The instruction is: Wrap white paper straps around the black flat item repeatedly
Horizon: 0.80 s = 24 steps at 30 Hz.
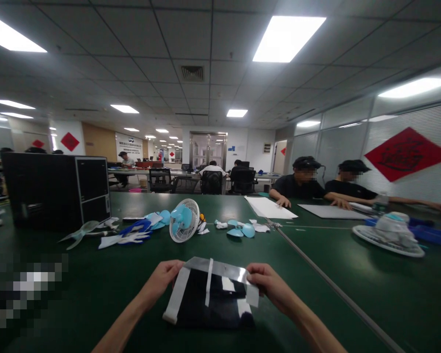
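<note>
A glossy black flat panel point(194, 306) lies on the green table in front of me, with white tape-like strips along its left side, near its middle and at its right. Along its far edge runs a clear plastic sheet point(228, 269) that catches the light. My left hand point(166, 275) pinches the far left corner of this sheet, thumb and fingers pressed together. At the far right corner, my right hand point(268, 283) grips the sheet the same way, close to a white tab. Whether the sheet is fixed to the panel, I cannot tell.
Beyond the panel stand a small fan head point(184, 220), blue-and-white gloves point(132, 233) and loose blue fan blades point(240, 229). A black computer case point(55, 191) is at the left. At the right are a fan cover point(387, 241) and two people with white sheets point(270, 207). A metal strip point(316, 260) crosses the table.
</note>
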Motion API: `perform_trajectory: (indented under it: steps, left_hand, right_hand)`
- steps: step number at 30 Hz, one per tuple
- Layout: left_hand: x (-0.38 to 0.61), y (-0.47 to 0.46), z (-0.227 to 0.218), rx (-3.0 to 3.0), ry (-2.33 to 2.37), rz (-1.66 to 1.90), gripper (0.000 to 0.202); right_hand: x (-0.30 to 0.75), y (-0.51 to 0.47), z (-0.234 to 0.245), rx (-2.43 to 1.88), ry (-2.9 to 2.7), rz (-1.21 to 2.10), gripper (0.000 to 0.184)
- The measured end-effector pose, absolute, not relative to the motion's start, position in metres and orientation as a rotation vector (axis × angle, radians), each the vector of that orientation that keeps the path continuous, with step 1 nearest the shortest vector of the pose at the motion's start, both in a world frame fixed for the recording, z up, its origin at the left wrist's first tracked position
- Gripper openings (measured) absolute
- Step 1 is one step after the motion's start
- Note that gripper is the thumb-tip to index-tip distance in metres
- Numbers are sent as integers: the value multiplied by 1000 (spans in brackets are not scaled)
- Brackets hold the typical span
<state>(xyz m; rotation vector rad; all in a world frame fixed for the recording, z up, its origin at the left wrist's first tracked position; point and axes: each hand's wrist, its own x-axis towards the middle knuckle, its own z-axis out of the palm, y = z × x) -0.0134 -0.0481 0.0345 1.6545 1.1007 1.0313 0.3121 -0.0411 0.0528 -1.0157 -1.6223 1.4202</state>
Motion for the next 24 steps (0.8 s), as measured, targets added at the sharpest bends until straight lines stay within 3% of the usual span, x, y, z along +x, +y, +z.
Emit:
perform_trajectory:
  steps: [5,15,24]
  left_hand:
    - [-17,-51,38,1606,1139,978,45]
    - [-21,-55,31,1686,1196,352,38]
    - [-21,-51,26,1836,1293,338,31]
  right_hand:
    - [310,-43,51,-1066,-1697,1421,20]
    - [315,-40,39,-1354,-2036,1313,9]
    - [310,-31,22,-1430,-2116,1100,14]
